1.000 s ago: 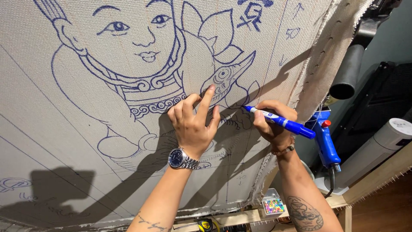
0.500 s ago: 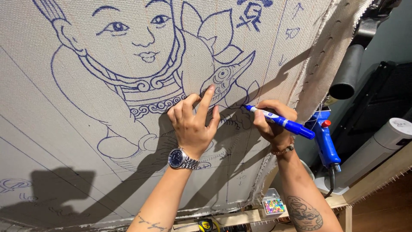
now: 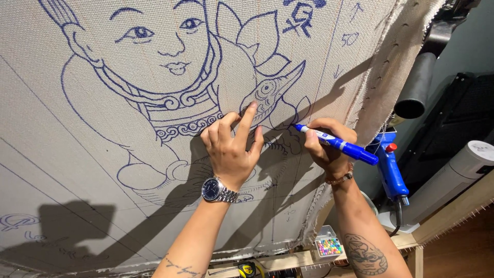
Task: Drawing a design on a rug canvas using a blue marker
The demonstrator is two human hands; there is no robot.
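Observation:
A large beige woven canvas (image 3: 77, 154) is stretched upright on a frame and carries a blue line drawing of a child figure holding a fish. My left hand (image 3: 231, 146) presses flat on the cloth just below the fish, fingers spread, a wristwatch on the wrist. My right hand (image 3: 329, 146) grips a blue marker (image 3: 334, 144), whose tip touches the canvas at the fish's lower right. Both forearms reach up from the bottom edge and cast shadows on the cloth.
A blue pistol-shaped tool (image 3: 388, 167) hangs beside the canvas's right edge. A small box of coloured beads (image 3: 328, 247) and a tape measure (image 3: 247, 268) lie on a wooden ledge below. A black tube (image 3: 419, 85) and a white cylinder (image 3: 458, 175) stand at the right.

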